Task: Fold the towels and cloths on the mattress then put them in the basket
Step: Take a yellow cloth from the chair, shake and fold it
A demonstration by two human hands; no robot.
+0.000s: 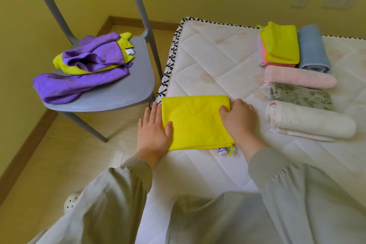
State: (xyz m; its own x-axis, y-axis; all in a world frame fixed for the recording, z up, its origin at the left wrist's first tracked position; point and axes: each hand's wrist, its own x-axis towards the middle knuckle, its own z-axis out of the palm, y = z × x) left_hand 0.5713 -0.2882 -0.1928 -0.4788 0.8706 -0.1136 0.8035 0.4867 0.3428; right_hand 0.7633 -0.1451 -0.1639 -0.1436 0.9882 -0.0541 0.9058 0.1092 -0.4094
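Unsorted, cloths [87, 65] fill chair [122, 93].

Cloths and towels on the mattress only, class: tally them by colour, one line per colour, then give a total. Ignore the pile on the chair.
Yellow: 2, the yellow cloth under both hands and one topping the far stack
Pink: 2, one in that stack, one rolled
Blue: 1
Floral green: 1
Cream: 1
Total: 7

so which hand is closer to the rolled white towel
Right. The right hand rests on the yellow cloth's right edge, just left of the rolled white towel; the left hand is at the cloth's far left edge.
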